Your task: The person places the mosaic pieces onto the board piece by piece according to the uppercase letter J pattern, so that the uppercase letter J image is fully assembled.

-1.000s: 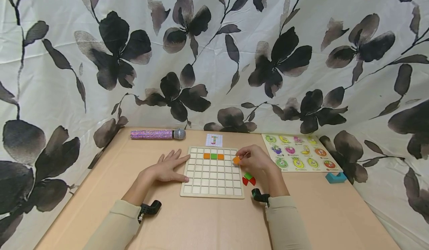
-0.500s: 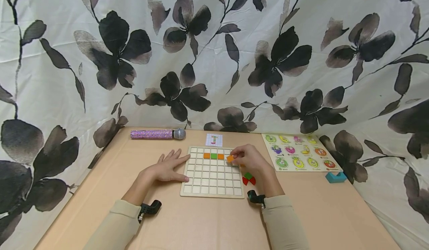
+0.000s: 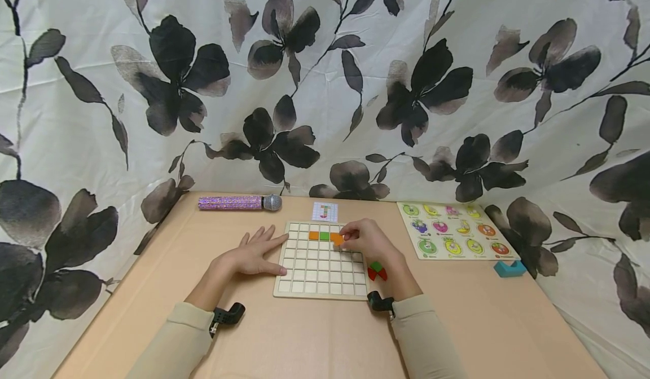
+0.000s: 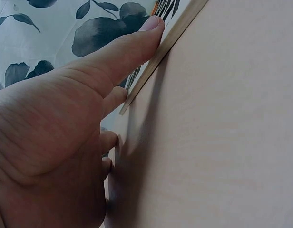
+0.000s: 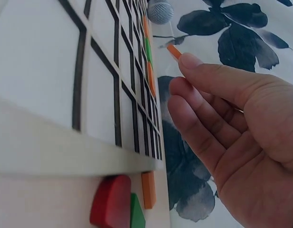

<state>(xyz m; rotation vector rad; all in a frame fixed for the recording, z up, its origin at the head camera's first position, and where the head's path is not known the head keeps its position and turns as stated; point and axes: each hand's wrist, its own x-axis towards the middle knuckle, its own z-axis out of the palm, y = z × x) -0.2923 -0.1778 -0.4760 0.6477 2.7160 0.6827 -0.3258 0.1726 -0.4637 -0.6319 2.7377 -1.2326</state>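
Note:
A white wooden grid board [image 3: 304, 274] lies on the table. Near its far edge sit an orange tile [image 3: 313, 236], a green tile [image 3: 324, 236] and another orange one in a row. My left hand [image 3: 249, 258] rests with spread fingers at the board's left side, its thumb [image 4: 137, 50] on the rim. Over the far right part of the board, my right hand [image 3: 373, 241] pinches an orange square tile [image 5: 173, 52] between thumb and fingers, apart from the surface in the right wrist view. Beside the board's right edge lie red pieces [image 5: 111, 202], a green piece [image 5: 137, 211] and an orange piece [image 5: 148, 190].
A small pattern card [image 3: 325, 212] lies behind the board. To its left is a glittery purple microphone [image 3: 231, 203]. A fruit picture sheet [image 3: 439, 238] lies at the right, with a teal block [image 3: 510, 269] near its front corner. A floral cloth [image 3: 325, 86] hangs behind the table.
My right hand has carried the orange tile leftward from the board's right edge to just beside the tile row. The left hand has stayed in place.

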